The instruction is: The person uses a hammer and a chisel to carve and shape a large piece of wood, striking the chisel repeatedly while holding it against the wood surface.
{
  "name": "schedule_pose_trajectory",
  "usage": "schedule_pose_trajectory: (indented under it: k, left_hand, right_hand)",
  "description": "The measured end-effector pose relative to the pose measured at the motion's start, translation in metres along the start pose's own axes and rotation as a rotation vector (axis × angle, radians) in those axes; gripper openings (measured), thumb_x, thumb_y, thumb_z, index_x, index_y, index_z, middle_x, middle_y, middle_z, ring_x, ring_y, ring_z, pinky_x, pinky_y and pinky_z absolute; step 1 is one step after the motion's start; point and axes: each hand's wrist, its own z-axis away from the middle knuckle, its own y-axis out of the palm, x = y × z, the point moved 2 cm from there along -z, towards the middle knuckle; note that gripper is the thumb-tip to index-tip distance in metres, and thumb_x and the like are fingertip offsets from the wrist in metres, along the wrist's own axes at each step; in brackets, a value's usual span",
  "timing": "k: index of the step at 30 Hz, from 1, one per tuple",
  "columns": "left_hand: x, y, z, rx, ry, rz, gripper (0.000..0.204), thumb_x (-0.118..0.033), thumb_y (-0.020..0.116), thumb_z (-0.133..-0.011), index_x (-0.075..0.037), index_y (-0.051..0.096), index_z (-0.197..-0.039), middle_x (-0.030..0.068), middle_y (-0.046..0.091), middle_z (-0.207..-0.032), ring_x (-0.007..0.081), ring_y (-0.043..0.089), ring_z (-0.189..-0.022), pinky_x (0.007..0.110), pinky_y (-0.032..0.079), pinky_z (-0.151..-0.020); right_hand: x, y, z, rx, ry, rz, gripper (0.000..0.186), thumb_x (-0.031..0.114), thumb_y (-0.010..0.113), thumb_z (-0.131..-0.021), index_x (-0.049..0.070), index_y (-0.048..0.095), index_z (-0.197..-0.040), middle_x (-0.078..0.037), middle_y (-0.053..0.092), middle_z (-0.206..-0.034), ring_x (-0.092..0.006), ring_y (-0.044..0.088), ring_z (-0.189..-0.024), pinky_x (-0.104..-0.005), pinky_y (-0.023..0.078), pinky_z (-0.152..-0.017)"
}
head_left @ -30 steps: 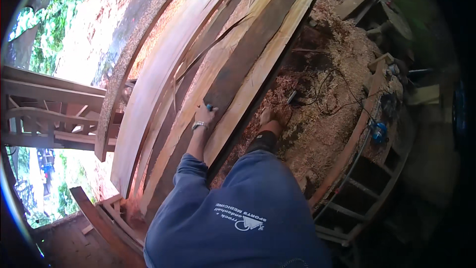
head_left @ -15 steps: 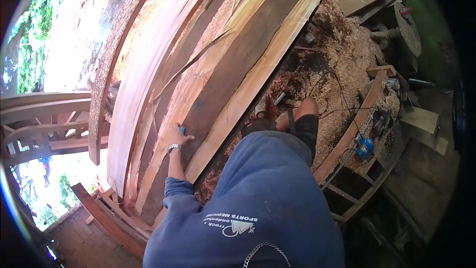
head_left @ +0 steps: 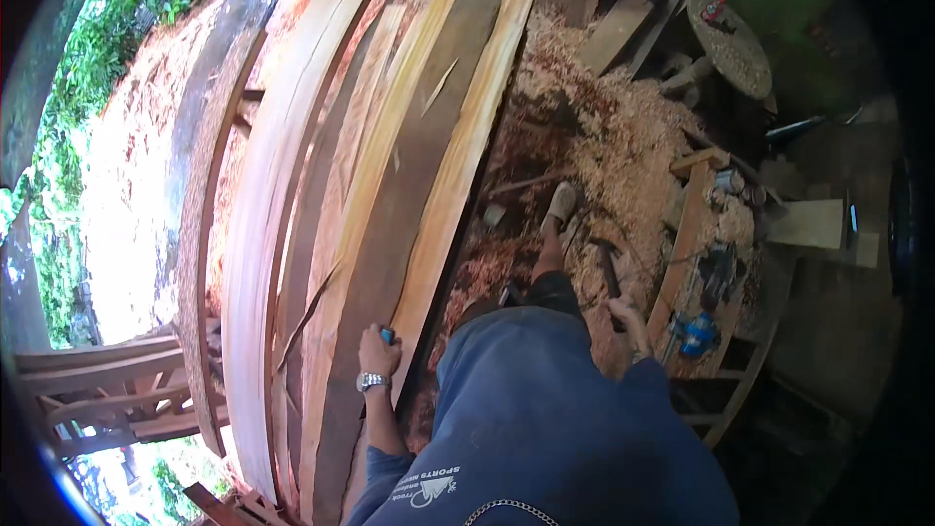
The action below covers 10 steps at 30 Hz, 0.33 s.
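My left hand (head_left: pixel 378 352), with a silver watch at its wrist, is closed round a small blue object (head_left: pixel 388 335) whose kind I cannot make out. It rests on the long plank (head_left: pixel 390 224), which has a dark brown middle and pale yellow edges. Lower right of the plank, beside my body, my right hand (head_left: pixel 628 316) grips the lower end of a dark, hammer-like tool (head_left: pixel 610 273). The tool points away from me above the shavings, and its head is partly blurred.
Other long planks (head_left: pixel 282 205) lie left of this one, with a curved timber (head_left: pixel 202 234) beyond them. Wood shavings (head_left: pixel 623 136) cover the ground at right. A blue power tool (head_left: pixel 695 333) stands near a wooden beam (head_left: pixel 677 263), and a round disc (head_left: pixel 729 44) is at far right.
My right hand has come into view, holding the dark tool. The left hand has gone from fingers spread to closed round the blue object. The whole view has shifted and turned.
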Motion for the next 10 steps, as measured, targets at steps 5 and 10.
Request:
schedule_pose_trajectory:
  k: [5, 10]
  left_hand:
    - [-0.183, 0.015, -0.052, 0.198, 0.068, 0.228, 0.036, -0.021, 0.074, -0.075, -0.005, 0.062, -0.105, 0.0246, 0.068, -0.094, 0.0421, 0.066, -0.090, 0.050, 0.053, -0.080]
    - [-0.340, 0.000, -0.098, 0.412, 0.245, 0.010, 0.048, -0.025, 0.076, -0.078, -0.006, 0.060, -0.119, 0.0247, 0.066, -0.113, 0.0359, 0.064, -0.108, 0.045, 0.051, -0.087]
  right_hand:
    - [-0.042, -0.050, -0.100, 0.020, 0.087, 0.086, 0.039, 0.040, 0.054, -0.097, 0.003, 0.064, -0.098, -0.013, 0.065, -0.076, -0.0258, 0.063, -0.065, -0.0427, 0.052, -0.062]
    - [-0.079, -0.116, -0.156, 0.295, 0.134, 0.030, 0.045, 0.046, 0.048, -0.100, 0.005, 0.066, -0.095, -0.018, 0.063, -0.073, -0.0226, 0.059, -0.056, -0.0459, 0.049, -0.056]
